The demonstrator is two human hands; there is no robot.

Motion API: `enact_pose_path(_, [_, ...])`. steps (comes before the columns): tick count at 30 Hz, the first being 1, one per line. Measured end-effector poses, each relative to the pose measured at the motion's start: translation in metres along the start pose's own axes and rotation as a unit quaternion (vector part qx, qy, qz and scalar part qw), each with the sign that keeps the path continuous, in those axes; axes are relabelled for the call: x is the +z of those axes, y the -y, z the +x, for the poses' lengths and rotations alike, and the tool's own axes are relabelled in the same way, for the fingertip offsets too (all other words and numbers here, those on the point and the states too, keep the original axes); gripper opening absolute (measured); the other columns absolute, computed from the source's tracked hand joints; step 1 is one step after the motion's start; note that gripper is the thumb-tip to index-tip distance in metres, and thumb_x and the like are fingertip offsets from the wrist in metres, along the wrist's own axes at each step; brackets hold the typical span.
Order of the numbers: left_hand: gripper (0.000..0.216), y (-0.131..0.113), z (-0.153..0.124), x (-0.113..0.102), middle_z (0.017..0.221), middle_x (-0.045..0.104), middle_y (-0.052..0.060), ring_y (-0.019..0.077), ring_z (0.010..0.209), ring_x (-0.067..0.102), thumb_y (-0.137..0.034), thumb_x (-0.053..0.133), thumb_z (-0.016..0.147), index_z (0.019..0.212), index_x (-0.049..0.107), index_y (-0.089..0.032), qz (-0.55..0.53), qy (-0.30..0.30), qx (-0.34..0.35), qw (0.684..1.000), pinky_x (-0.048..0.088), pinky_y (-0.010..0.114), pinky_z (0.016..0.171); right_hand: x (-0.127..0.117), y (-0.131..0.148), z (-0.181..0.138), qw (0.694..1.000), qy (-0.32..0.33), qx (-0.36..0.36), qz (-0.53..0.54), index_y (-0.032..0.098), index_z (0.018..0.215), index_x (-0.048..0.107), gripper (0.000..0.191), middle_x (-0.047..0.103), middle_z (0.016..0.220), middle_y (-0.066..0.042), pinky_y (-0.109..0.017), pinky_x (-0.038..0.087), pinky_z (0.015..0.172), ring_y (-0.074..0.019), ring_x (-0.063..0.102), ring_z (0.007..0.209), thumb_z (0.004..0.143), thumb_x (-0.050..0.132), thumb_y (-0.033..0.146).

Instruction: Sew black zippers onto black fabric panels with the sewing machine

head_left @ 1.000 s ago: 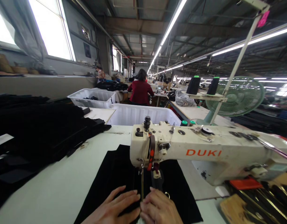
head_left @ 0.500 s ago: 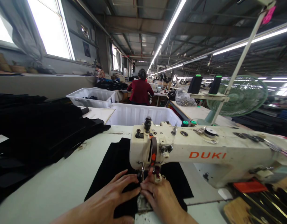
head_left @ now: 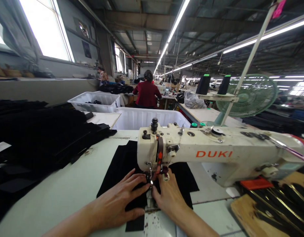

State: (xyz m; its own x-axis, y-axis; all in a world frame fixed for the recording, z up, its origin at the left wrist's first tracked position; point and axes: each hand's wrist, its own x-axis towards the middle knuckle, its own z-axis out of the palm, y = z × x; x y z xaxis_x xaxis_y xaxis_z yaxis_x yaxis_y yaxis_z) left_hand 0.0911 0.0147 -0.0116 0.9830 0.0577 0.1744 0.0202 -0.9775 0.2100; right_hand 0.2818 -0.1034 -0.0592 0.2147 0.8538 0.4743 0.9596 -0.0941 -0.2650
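Observation:
A black fabric piece [head_left: 114, 171] lies flat on the pale table, under the head of a white sewing machine [head_left: 181, 148]. My left hand [head_left: 119, 194] rests on the fabric left of the presser foot [head_left: 151, 181], fingers spread and thumb apart. Just right of the foot, my right hand [head_left: 170, 196] lies low on the fabric with its thumb away from the fingers. Its fingertips are partly hidden behind the machine's parts. A narrow strip of the black fabric reaches toward me below my left thumb.
Dark fabric stacks [head_left: 50, 138] cover the table's left side. White bins [head_left: 152, 118] stand beyond the machine. At right are zipper-like strips with gold teeth [head_left: 277, 204] on a wooden board [head_left: 248, 214], thread cones [head_left: 203, 85] and a green fan [head_left: 250, 95]. A co-worker [head_left: 147, 92] sits ahead.
The fabric has slid slightly away from me under the machine head. My right thumb has parted from its fingers, and that hand reaches further forward. The view has shifted a little.

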Motion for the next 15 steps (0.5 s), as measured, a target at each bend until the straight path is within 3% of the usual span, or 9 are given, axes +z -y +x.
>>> enact_pose_path(8, [0.06,0.0,-0.003,0.004,0.148,0.046,0.012,0.0348,0.14,0.038,-0.037,0.065,0.094,0.149,0.042,-0.028,0.014,-0.006,0.005,1.0,0.03,0.06,0.114,0.02,-0.01,0.025,0.999,-0.022,-0.02,-0.031,0.012,0.099,0.067,0.017,0.069,0.09,-0.015,-0.049,0.05,0.085,-0.0328,0.065,0.091,0.086,0.056,0.01])
enact_pose_path(12, [0.055,-0.003,-0.001,0.004,0.147,0.05,0.009,0.0314,0.138,0.043,-0.03,0.061,0.097,0.148,0.043,-0.029,0.013,-0.024,0.007,1.0,0.028,0.058,0.114,-0.011,-0.019,0.016,0.997,-0.014,-0.08,0.003,0.017,0.113,0.063,0.033,0.065,0.107,-0.012,-0.039,0.053,0.085,-0.0272,0.062,0.097,0.081,0.063,0.01])
enact_pose_path(15, [0.051,-0.003,0.002,0.006,0.142,0.056,0.007,0.0279,0.135,0.047,-0.024,0.057,0.098,0.147,0.044,-0.029,0.006,-0.031,0.009,0.999,0.029,0.055,0.115,-0.034,-0.02,0.003,0.991,-0.003,-0.129,0.021,0.022,0.125,0.058,0.045,0.06,0.121,-0.01,-0.043,0.049,0.092,-0.0288,0.057,0.107,0.082,0.067,0.01])
